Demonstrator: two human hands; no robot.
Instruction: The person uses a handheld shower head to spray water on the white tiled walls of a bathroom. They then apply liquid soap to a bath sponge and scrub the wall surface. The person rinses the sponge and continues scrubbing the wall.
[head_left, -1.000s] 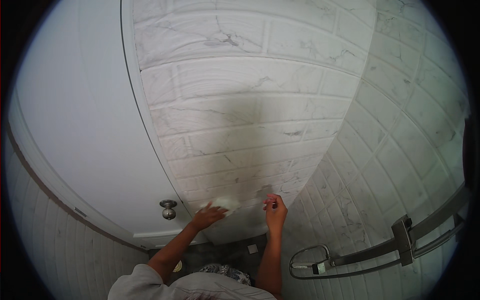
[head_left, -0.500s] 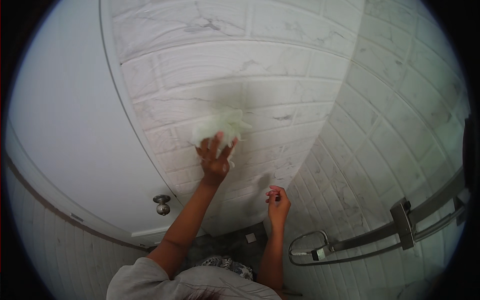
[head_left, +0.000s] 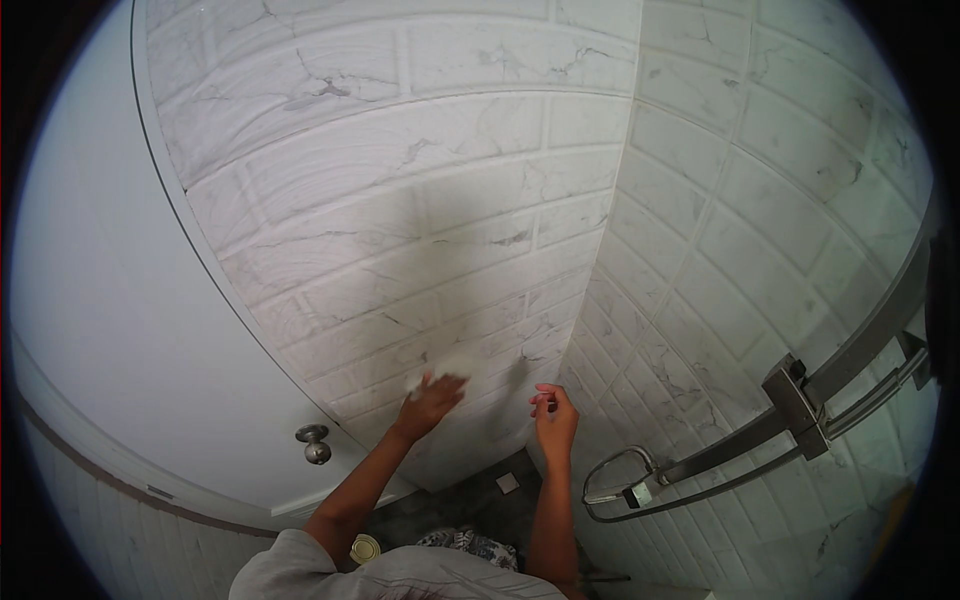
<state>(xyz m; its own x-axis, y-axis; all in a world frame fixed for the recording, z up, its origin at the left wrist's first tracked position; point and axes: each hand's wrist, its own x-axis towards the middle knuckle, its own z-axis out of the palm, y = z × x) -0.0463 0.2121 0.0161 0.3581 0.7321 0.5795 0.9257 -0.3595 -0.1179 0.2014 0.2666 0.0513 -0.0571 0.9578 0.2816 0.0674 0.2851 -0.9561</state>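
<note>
My left hand [head_left: 432, 402] presses a pale, greenish-white cloth [head_left: 446, 370] against the lower part of the white marble-patterned tile wall [head_left: 470, 130]. Most of the cloth is hidden behind the hand, and the fingertips are slightly blurred. To its right, my right hand [head_left: 555, 415] is held up in front of the wall corner. Its fingers are loosely curled, slightly apart, and nothing shows in them.
A white door [head_left: 170, 330] with a round metal knob [head_left: 314, 444] is on the left. On the right, a metal shower rail [head_left: 730, 440] and a hose [head_left: 600, 500] run along the side wall. Below is a dark floor [head_left: 460, 500] with a small square drain cover [head_left: 508, 484].
My left hand and the cloth have moved down the wall. My right hand keeps its curled pose. The view has shifted, and a pale yellowish round container now shows by my left arm.
</note>
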